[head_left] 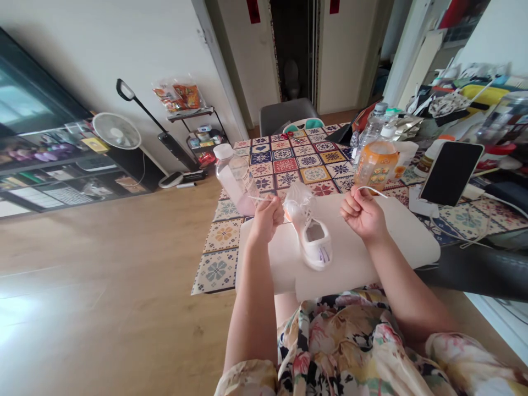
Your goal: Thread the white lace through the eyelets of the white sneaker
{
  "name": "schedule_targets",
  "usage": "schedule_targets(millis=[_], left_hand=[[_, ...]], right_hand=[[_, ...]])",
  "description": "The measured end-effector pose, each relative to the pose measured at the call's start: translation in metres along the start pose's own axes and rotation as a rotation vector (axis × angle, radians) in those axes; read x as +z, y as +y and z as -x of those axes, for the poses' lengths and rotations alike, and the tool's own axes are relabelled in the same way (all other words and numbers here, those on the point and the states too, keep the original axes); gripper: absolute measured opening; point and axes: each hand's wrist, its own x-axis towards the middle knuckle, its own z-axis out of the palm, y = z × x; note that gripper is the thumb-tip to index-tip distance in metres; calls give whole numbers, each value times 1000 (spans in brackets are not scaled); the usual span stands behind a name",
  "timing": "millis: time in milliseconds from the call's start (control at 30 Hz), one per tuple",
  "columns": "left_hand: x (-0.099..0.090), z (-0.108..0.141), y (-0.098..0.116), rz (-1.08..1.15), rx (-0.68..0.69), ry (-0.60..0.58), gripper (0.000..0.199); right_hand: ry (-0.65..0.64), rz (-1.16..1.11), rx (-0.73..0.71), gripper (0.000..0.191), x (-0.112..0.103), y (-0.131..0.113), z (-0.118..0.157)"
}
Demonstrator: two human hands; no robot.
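A white shoe (317,254) with purple marks at the near end lies on a white sheet (355,269) at the table's near edge. Clear plastic and laces show at its far end. Left of the shoe, my left hand (269,217) is closed on a thin white lace, whose end sticks out to the left. To the right, my right hand (363,212) pinches another thin white lace (373,191), which curves out past the fingers. Both hands are raised above the sheet, apart from each other.
A patterned cloth (284,165) covers the table. A large bottle (236,179) stands at the left edge. An orange-labelled jar (376,165), clear bottles and a propped phone (451,173) crowd the right. Red scissors (287,135) lie at the back, before a grey chair (274,116).
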Motion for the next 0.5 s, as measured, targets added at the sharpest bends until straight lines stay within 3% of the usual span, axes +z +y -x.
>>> schedule_targets(millis=[133, 267, 400, 500], left_hand=[[-2, 0, -6, -271, 15, -82, 40], [-4, 1, -7, -544, 40, -174, 53], [-2, 4, -3, -770, -5, -226, 39], [-1, 5, -2, -832, -40, -222, 27]], right_hand=[[-86, 150, 58, 42, -1, 6, 6], [-211, 497, 70, 51, 7, 5, 7], [-264, 941, -29, 35, 22, -2, 8], [-303, 1119, -30, 19, 29, -7, 10]])
